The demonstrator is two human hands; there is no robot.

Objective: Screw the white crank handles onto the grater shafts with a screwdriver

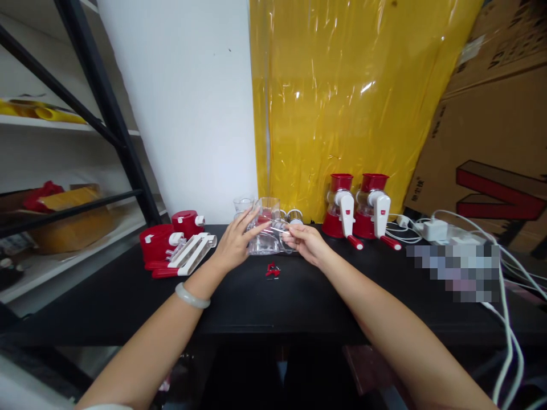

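Between my hands is a clear plastic housing [264, 245], the body of a rotary grater by its look. My left hand [233, 242] is at its left side, fingers stretched out and apart, the fingertips over its top. My right hand [308, 242] pinches the right edge of the clear plastic between thumb and fingers. Other clear parts [243, 203] and metal grater drums [294, 216] stand just behind; my hands hide some of them. Small red pieces [272, 269] with tiny dark and metallic bits lie on the black table in front.
Red bases [158, 242] and white crank handles with red grips [192, 253] lie at left. Two assembled red-and-white rotary graters [341, 208] stand at right. White cables and a charger [436, 230] cover the far right, beside a large cardboard box [482, 142]. Shelving [98, 97] borders the left.
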